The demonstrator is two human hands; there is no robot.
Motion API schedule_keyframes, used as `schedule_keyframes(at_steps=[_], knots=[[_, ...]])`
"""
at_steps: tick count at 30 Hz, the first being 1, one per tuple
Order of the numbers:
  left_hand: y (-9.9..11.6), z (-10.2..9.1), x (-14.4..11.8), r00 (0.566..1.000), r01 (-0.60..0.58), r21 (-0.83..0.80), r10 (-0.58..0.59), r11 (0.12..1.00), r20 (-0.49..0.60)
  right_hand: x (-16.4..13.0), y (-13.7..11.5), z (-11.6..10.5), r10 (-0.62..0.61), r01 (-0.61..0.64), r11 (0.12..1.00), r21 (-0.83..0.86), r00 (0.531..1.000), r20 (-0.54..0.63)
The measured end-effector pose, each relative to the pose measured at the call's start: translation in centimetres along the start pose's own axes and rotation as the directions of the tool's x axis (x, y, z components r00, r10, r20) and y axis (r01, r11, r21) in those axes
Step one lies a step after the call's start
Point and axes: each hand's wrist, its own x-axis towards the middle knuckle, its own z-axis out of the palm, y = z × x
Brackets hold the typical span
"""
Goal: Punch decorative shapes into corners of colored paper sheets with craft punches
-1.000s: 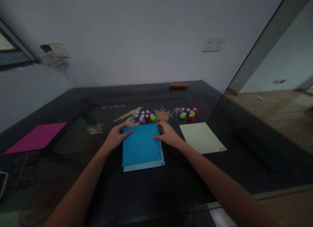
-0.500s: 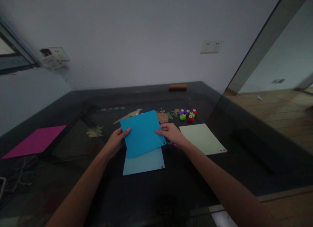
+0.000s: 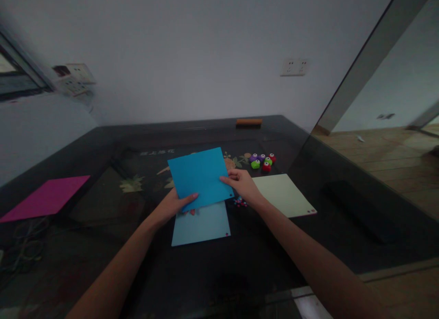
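A bright blue sheet of paper is held tilted above the table between both hands. My left hand grips its lower left part, thumb on top and fingers mostly hidden beneath. At the right edge, my right hand pinches the sheet between thumb and fingers. A small dark mark sits in its lower right corner. Partly covered below it lies a pale blue sheet with a small star-like piece at its corner. Tiny coloured pieces lie in a little pile beside my right hand.
To the right lies a pale cream sheet; several purple, green and red toys with eyes stand behind it. A magenta sheet lies far left above some cables. An orange-brown bar rests at the table's back edge.
The blue sheet has risen slightly and tilted. My left hand has shifted down and right along it, its fingertips now showing beneath the lower edge. My right hand still pinches the right edge.
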Motion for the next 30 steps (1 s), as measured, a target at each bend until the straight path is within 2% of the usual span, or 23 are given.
schedule_keyframes(at_steps=[5, 9, 12, 16, 21, 26, 30], knots=[[0.1, -0.2, 0.2, 0.999, -0.038, 0.065, 0.039, 0.997, -0.015, 0.0, 0.1, 0.1, -0.011, 0.011, 1.0, 0.001, 1.0, -0.002], [0.1, -0.6, 0.4, 0.997, -0.073, 0.049, 0.073, 0.996, 0.0, 0.3, 0.6, 0.0, -0.039, 0.039, 0.999, -0.019, 0.999, -0.025], [0.3, -1.2, 0.6, 0.985, -0.109, -0.061, 0.099, 0.992, -0.142, 0.8, 1.2, -0.2, -0.098, 0.095, 0.993, -0.069, 0.994, -0.043], [0.3, -2.2, 1.3, 0.93, -0.191, -0.194, 0.114, 0.962, -0.351, 1.1, 1.7, -0.5, -0.092, 0.084, 0.983, -0.161, 0.995, -0.043], [-0.4, -3.1, 2.1, 0.879, -0.256, -0.284, 0.101, 0.924, -0.466, 1.6, 2.2, -0.4, -0.082, 0.065, 0.959, -0.276, 0.995, -0.049], [-0.6, -3.0, 2.3, 0.875, -0.267, -0.325, 0.087, 0.907, -0.476, 4.4, 2.5, -0.1, -0.071, 0.014, 0.892, -0.453, 0.991, -0.11], [-0.3, -2.8, 2.1, 0.873, -0.277, -0.336, 0.089, 0.9, -0.48, 6.8, 2.7, 0.6, -0.103, -0.024, 0.772, -0.636, 0.981, -0.163]])
